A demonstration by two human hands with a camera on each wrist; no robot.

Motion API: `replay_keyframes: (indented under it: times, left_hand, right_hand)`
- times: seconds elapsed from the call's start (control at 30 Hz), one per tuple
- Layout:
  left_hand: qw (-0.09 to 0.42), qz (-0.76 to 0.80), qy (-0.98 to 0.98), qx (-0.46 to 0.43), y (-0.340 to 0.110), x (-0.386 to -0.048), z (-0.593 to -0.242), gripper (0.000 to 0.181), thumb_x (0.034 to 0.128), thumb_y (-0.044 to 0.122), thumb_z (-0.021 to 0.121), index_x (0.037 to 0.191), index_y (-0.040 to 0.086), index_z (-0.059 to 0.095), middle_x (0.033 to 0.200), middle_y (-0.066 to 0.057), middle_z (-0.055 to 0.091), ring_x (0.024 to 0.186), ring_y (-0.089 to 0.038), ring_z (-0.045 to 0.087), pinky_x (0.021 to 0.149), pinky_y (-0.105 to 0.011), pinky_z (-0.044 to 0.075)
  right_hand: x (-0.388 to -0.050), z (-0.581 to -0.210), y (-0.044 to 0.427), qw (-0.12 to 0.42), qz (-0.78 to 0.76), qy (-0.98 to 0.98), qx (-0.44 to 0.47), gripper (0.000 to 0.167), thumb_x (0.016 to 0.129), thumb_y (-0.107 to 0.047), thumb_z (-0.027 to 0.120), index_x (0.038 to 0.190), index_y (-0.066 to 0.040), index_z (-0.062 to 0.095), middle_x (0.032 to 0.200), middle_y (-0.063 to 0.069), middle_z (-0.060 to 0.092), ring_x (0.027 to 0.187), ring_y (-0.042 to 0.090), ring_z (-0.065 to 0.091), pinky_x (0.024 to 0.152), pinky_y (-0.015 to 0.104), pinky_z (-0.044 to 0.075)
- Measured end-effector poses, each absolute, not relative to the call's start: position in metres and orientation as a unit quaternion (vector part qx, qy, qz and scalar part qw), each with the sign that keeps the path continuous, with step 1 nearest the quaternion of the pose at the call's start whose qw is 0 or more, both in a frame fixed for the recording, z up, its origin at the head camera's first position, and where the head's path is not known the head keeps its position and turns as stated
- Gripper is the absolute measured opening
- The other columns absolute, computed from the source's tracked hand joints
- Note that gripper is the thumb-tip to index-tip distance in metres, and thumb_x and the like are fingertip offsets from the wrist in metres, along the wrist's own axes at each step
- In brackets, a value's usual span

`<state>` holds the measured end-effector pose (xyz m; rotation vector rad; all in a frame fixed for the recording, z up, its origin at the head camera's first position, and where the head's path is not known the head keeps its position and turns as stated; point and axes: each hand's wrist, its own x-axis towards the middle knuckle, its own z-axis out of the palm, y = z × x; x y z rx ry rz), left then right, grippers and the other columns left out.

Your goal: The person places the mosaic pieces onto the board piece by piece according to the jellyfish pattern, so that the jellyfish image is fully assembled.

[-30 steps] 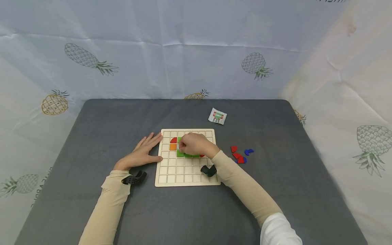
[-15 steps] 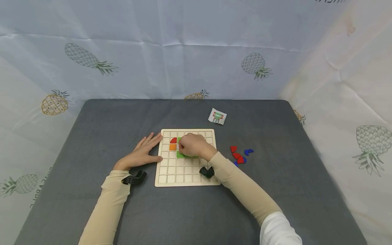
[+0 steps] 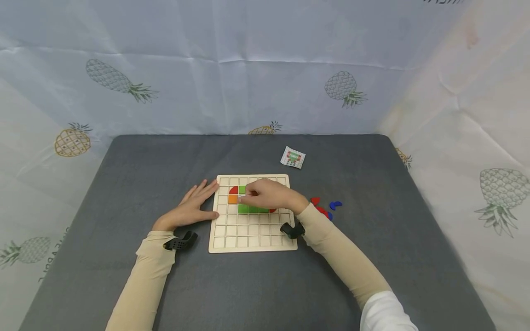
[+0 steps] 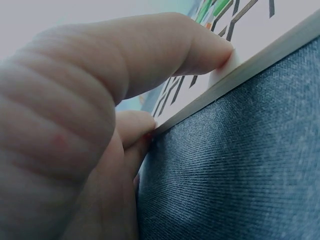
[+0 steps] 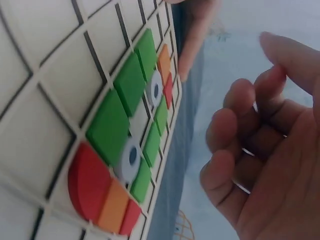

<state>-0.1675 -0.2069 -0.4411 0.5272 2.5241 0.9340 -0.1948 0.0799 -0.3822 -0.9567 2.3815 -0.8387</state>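
A pale grid board (image 3: 252,239) lies on the dark table. My left hand (image 3: 188,210) rests beside its left edge, fingers spread; in the left wrist view the thumb (image 4: 200,50) touches the rim. Over the colored pieces hovers my right hand (image 3: 271,195), fingers loosely curled with nothing seen between them. The right wrist view shows green square tiles (image 5: 107,127) in the cells, with two white-and-blue round pieces (image 5: 131,157) among them. A red rounded piece (image 5: 86,180) and an orange tile (image 5: 114,202) sit at the near end. From the head, my right hand hides some pieces.
Loose red pieces (image 3: 315,201) and blue pieces (image 3: 336,205) lie right of the board, partly behind my right forearm. A small printed pattern card (image 3: 293,157) is behind the board. A pineapple-print cloth (image 3: 223,92) stands beyond the table (image 3: 232,285).
My right hand has loosened its bent fingers and lifted off the pieces, its wrist shifting right. More of the green row shows. The left hand stays at the board's edge.
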Motion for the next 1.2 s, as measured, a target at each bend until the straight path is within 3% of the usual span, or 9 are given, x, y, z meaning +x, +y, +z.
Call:
replay_keyframes:
  times: [0.13, 0.2, 0.3, 0.43, 0.83, 1.2]
  left_hand:
    - [0.198, 0.333, 0.903, 0.186, -0.207, -0.167, -0.442, 0.097, 0.0899, 0.042, 0.073, 0.164, 0.014, 0.017, 0.173, -0.009, 0.010, 0.160, -0.035, -0.006, 0.127, -0.057, -0.007]
    - [0.198, 0.333, 0.903, 0.185, -0.207, -0.167, -0.442, 0.097, 0.0897, 0.042, 0.074, 0.164, 0.014, 0.018, 0.173, -0.009, 0.010, 0.160, -0.035, -0.006, 0.127, -0.058, -0.006]
    - [0.198, 0.332, 0.904, 0.182, -0.207, -0.167, -0.441, 0.097, 0.0895, 0.042, 0.074, 0.164, 0.015, 0.018, 0.173, -0.010, 0.010, 0.160, -0.035, -0.006, 0.127, -0.058, -0.006]
    - [0.199, 0.333, 0.904, 0.180, -0.207, -0.166, -0.441, 0.098, 0.0892, 0.043, 0.074, 0.164, 0.016, 0.018, 0.173, -0.010, 0.009, 0.160, -0.035, -0.005, 0.127, -0.059, -0.006]
    - [0.199, 0.336, 0.903, 0.179, -0.208, -0.165, -0.441, 0.098, 0.0890, 0.042, 0.074, 0.164, 0.015, 0.018, 0.172, -0.011, 0.009, 0.160, -0.036, -0.005, 0.127, -0.059, -0.006]
    - [0.197, 0.336, 0.903, 0.184, -0.207, -0.166, -0.441, 0.097, 0.0892, 0.041, 0.074, 0.164, 0.013, 0.018, 0.172, -0.012, 0.010, 0.160, -0.037, -0.005, 0.126, -0.060, -0.006]
  right_hand:
    - [-0.193, -0.375, 0.102, 0.219, -0.341, 0.851, -0.334, 0.030, 0.105, -0.033, 0.055, 0.092, -0.009, 0.069, 0.066, -0.003, 0.048, 0.054, 0.010, 0.038, 0.056, 0.024, 0.035]
    - [-0.192, -0.372, 0.117, 0.216, -0.350, 0.853, -0.321, 0.028, 0.106, -0.029, 0.055, 0.105, -0.007, 0.071, 0.075, 0.003, 0.058, 0.059, 0.011, 0.043, 0.059, 0.026, 0.038]
    - [-0.189, -0.367, 0.141, 0.201, -0.348, 0.865, -0.301, 0.026, 0.106, -0.025, 0.055, 0.112, -0.006, 0.071, 0.090, 0.011, 0.068, 0.071, 0.014, 0.050, 0.065, 0.028, 0.044]
    - [-0.186, -0.364, 0.172, 0.184, -0.341, 0.883, -0.267, 0.023, 0.105, -0.021, 0.057, 0.114, -0.005, 0.070, 0.104, 0.014, 0.071, 0.081, 0.017, 0.057, 0.072, 0.030, 0.050]
    - [-0.183, -0.375, 0.229, 0.170, -0.275, 0.923, -0.208, 0.019, 0.101, -0.006, 0.059, 0.115, -0.003, 0.070, 0.106, 0.012, 0.071, 0.082, 0.017, 0.061, 0.074, 0.032, 0.054]
    - [-0.181, -0.392, 0.240, 0.205, -0.206, 0.928, -0.235, 0.055, 0.087, 0.018, 0.042, 0.120, -0.010, 0.074, 0.117, 0.011, 0.060, 0.089, 0.021, 0.049, 0.075, 0.032, 0.043]
